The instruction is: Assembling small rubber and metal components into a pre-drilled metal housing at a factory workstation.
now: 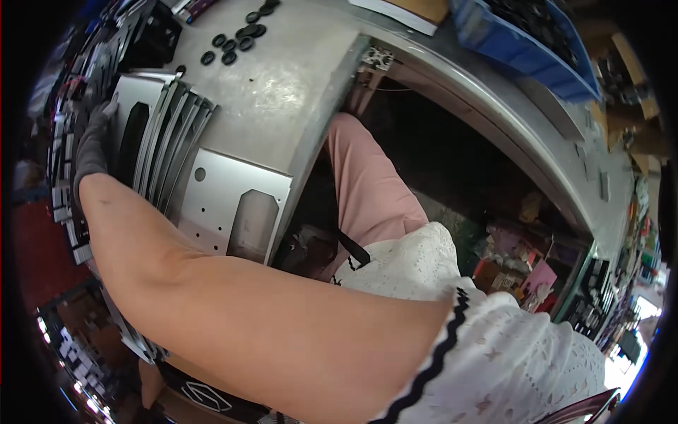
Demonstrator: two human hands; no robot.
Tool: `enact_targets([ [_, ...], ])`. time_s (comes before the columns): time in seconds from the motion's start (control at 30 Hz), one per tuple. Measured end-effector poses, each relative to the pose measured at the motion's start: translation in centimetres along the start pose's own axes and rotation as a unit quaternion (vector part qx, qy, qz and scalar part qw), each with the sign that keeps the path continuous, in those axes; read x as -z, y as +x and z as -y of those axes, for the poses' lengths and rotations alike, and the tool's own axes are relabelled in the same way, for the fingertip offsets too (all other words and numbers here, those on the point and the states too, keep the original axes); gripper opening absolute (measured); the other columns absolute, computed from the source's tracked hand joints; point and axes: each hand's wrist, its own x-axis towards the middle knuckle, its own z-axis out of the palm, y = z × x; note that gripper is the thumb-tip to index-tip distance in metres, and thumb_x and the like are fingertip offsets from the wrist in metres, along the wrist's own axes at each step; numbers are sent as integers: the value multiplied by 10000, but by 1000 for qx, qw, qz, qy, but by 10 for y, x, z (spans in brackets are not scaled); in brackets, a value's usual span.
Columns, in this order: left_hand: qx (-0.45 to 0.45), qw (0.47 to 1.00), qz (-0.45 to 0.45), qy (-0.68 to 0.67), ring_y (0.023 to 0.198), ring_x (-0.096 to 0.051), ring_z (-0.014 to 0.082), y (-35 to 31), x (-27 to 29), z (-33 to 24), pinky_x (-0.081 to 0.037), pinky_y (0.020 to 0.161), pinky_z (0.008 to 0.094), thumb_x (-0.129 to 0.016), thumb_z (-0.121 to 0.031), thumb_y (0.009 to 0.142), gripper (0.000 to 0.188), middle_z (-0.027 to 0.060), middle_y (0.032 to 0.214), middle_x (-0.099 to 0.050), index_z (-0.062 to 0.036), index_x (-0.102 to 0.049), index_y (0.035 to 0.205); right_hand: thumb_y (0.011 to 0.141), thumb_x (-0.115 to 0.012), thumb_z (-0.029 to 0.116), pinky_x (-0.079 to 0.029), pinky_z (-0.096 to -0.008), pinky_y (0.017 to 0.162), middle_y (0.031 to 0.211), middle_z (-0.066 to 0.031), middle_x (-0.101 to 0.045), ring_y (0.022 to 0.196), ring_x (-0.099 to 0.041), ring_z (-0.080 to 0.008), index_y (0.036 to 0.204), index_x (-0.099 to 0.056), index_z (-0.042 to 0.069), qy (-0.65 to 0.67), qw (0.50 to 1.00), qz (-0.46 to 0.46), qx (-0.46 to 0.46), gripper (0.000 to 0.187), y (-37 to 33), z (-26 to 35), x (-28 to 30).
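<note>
My left arm reaches across the view to a row of silver sheet-metal panels (168, 134) standing on edge, close together, on the bench. My left hand (96, 134), in a grey glove, is at the outer edge of the end panel, with its fingertips against the metal. Most of its fingers are too small and hidden to show their grip. Nearer to me a flat metal panel (233, 187) lies at the bench edge, with a large cut-out, a round hole and several small holes. My right hand is out of view.
Several black rings (245, 44) lie on the grey metal bench (282, 85). A blue bin (537, 60) of dark parts stands on the far worktop. My legs are in the gap under the bench, near boxes and scraps (512, 275). Another person's arm (150, 384) shows at lower left.
</note>
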Motion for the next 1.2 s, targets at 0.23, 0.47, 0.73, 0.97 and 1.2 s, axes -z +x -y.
enact_targets([
  [0.23,62,989,-79,-111,784,-601,250,19,-67,-10,-497,656,357,-611,-266,881,277,109,916,-609,-55,-588,1058,893,-487,342,-503,-382,848,1217,-149,-611,983,-609,-246,1157,-667,81,287,955,50,-63,413,-15,99,45],
  [0.47,-37,967,-104,-230,767,-585,216,63,89,-40,-484,649,336,-580,-273,902,245,77,880,-593,-59,-581,1021,863,-538,306,-514,-387,848,1213,-165,-609,985,-623,-267,1143,-680,81,505,836,90,-194,386,229,48,15],
  [0.73,-75,877,-55,-471,601,-482,121,71,39,-104,-370,472,233,-549,-217,917,141,20,739,-493,-82,-537,957,772,-694,160,-506,-400,782,981,-92,-688,932,-633,-286,950,-726,158,791,300,-281,-453,180,205,46,-149],
  [0.97,-58,935,-75,-343,571,-508,80,78,27,-121,-377,461,197,-559,-244,907,367,16,871,-573,-41,-508,1208,737,-656,233,-395,-460,853,888,-39,-675,985,-569,-266,833,-718,154,685,640,-139,-318,139,223,106,-177],
  [1.2,-104,942,-97,-306,548,-514,84,76,19,-126,-378,425,193,-540,-238,927,417,24,817,-579,-47,-459,1289,711,-707,215,-437,-398,840,865,-75,-676,903,-603,-279,803,-680,102,848,338,-183,-366,148,193,88,-159],
])
